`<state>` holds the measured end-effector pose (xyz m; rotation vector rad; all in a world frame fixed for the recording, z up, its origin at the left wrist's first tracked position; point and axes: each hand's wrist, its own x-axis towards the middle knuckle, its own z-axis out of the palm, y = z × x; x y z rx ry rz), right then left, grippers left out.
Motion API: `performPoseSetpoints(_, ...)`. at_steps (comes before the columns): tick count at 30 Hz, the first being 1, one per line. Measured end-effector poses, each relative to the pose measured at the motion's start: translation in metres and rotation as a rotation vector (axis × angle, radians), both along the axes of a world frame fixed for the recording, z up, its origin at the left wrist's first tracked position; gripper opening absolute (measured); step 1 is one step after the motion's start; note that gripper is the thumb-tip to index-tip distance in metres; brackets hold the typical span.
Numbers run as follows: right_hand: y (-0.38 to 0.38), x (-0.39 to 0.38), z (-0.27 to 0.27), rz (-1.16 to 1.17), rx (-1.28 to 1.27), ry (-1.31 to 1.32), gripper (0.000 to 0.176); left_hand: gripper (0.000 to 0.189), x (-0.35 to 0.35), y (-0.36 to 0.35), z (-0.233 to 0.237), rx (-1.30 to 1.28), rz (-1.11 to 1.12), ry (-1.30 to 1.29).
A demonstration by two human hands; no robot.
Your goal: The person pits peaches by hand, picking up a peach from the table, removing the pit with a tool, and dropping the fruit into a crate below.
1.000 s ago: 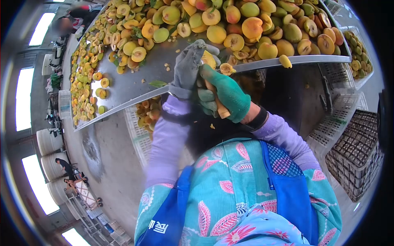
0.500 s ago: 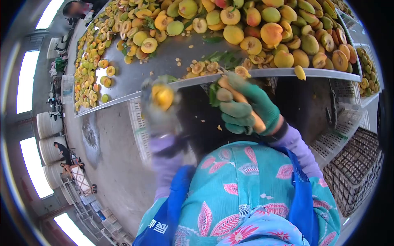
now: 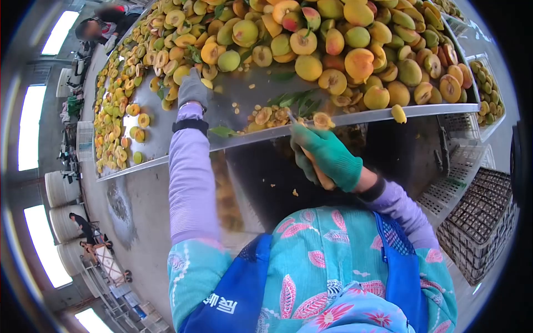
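My left hand (image 3: 193,91), in a grey glove, reaches over the metal table (image 3: 239,94) to the near edge of the peach pile. Its fingertips are beside a yellow peach (image 3: 181,74); whether they grip it is hidden. A small yellow piece (image 3: 207,83) shows by the fingers. My right hand (image 3: 330,158), in a green glove, is closed around a tool's wooden handle (image 3: 319,171) at the table's front rim. The tool's thin tip (image 3: 292,117) points toward peach scraps and pits (image 3: 264,116) on the tabletop. A cut peach half (image 3: 323,120) lies close to that hand.
Whole and halved peaches (image 3: 355,64) heap along the far side. Crates (image 3: 474,222) stand at the right, one holding green fruit (image 3: 488,94). An orange-brown blur (image 3: 225,194) shows below the table edge. A person (image 3: 105,25) is at the upper left.
My left hand has moved forward and left from the table's front edge to the pile; the yellow peach it held is no longer seen there. My right hand has turned and lowered slightly, keeping the tool.
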<state>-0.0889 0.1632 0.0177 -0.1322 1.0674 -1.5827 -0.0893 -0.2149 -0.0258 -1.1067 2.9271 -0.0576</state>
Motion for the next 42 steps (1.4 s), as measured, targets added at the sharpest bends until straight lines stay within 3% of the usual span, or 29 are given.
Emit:
performPoseSetpoints(1, -0.009, 0.002, -0.005, -0.041, 0.020, 0.239, 0.034, 0.052, 0.011, 0.005, 0.003, 0.063, -0.047, 0.046)
performPoseSetpoints(2, -0.023, 0.006, -0.014, -0.079, 0.038, 0.481, 0.035, 0.040, 0.024, 0.002, -0.003, 0.335, -0.048, 0.199)
performPoseSetpoints(4, -0.046, 0.012, -0.025, -0.122, 0.072, 0.856, 0.038, 0.024, 0.048, 0.068, 0.022, 0.999, 0.034, 0.617)
performPoseSetpoints(6, -0.060, 0.016, -0.031, -0.124, 0.123, 1.136, 0.041, 0.021, 0.065, 0.124, 0.034, 1.209, -0.023, 0.803)
performPoseSetpoints(9, -0.061, 0.020, -0.035, -0.141, 0.237, 1.288, 0.041, 0.020, 0.073, 0.173, 0.014, 1.480, 0.029, 1.092)
performPoseSetpoints(12, -0.037, 0.024, -0.028, -0.120, 0.220, 1.124, 0.043, 0.020, 0.073, 0.191, 0.017, 1.771, 0.107, 1.169)
performPoseSetpoints(14, -0.029, 0.025, -0.028, -0.145, 0.167, 1.188, 0.044, 0.034, 0.070, 0.206, 0.023, 0.873, -0.290, 1.006)
performPoseSetpoints(16, -0.025, 0.024, -0.029, -0.160, 0.088, 1.379, 0.045, 0.039, 0.070, 0.208, 0.023, 0.554, -0.424, 0.923)
performPoseSetpoints(19, -0.028, 0.024, -0.022, -0.108, 0.223, 1.135, 0.047, 0.033, 0.071, 0.207, 0.018, 0.889, -0.348, 1.045)
performPoseSetpoints(21, -0.027, 0.023, -0.013, -0.065, 0.220, 1.151, 0.048, 0.029, 0.069, 0.218, 0.021, 1.014, -0.308, 1.153)
performPoseSetpoints(27, -0.029, 0.025, -0.025, -0.159, 0.184, 1.011, 0.051, 0.030, 0.063, 0.228, 0.015, 1.193, -0.231, 1.243)
performPoseSetpoints(28, -0.031, 0.025, -0.028, -0.194, 0.159, 0.979, 0.051, 0.030, 0.063, 0.232, 0.015, 1.079, -0.222, 1.249)
performPoseSetpoints(30, -0.031, 0.010, -0.032, -0.024, 0.124, 0.828, 0.050, 0.029, 0.056, 0.241, 0.021, 0.849, -0.212, 1.270)
performPoseSetpoints(31, -0.029, 0.005, -0.034, 0.059, 0.109, 0.749, 0.050, 0.029, 0.055, 0.243, 0.019, 0.851, -0.196, 1.249)
performPoseSetpoints(32, -0.024, 0.005, -0.038, 0.013, 0.181, 1.042, 0.048, 0.029, 0.054, 0.244, 0.014, 0.852, -0.180, 1.223)
performPoseSetpoints(35, -0.025, 0.022, -0.062, -0.149, 0.078, 1.289, 0.043, 0.029, 0.056, 0.243, 0.010, 0.892, -0.154, 1.127)
performPoseSetpoints(37, -0.018, 0.022, -0.021, -0.035, 0.173, 0.807, 0.036, 0.030, 0.060, 0.248, 0.020, 0.948, -0.138, 1.065)
performPoseSetpoints(39, -0.020, 0.026, -0.024, -0.042, 0.182, 0.662, 0.033, 0.030, 0.064, 0.246, 0.012, 0.934, -0.135, 1.094)
performPoseSetpoints(40, -0.024, 0.026, -0.058, -0.092, 0.059, 0.917, 0.035, 0.029, 0.063, 0.246, 0.009, 0.932, -0.144, 1.109)
performPoseSetpoints(42, -0.020, 0.018, -0.051, -0.080, 0.089, 0.971, 0.036, 0.029, 0.061, 0.249, 0.011, 1.008, -0.158, 1.205)
